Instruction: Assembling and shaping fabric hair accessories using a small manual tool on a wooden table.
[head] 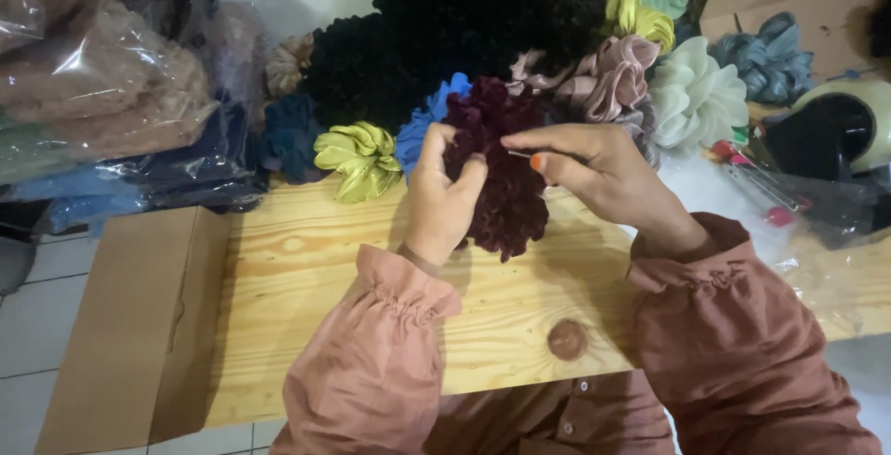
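Tabletop (306, 279): pale wood planks w/ a dark knot near front edge. Cardboard box (130, 325) sits off its left end, over tiled floor. Far left, clear plastic bags (102, 93) stuffed w/ fabric in tan, green, blue, navy.

Along the back of the tabletop, a heap of scrunchies: big black pile (464, 19) in the middle, then dusty pink (603, 79), white (696, 97), grey-blue (766, 56), yellow (636, 14), mint behind it, olive-gold satin (357, 158), bright blue (427, 121), teal (290, 135). Right side: tape dispenser (835, 125) w/ pale green body, red-handled bits beside it on clear plastic.

Maroon scrunchie (506, 172), velvet-looking, held up over tabletop centre, just in front of the heap, between both hands.

Left hand (444, 197): grip clamped on scrunchie's left side, thumb and fingers pinching the ruffle. Right hand (594, 167): grip together, thumb and forefinger pinched on a thin needle (520, 152) at scrunchie's upper right; orange polish on thumbnail. Both sleeves rust-pink w/ gathered cuffs.
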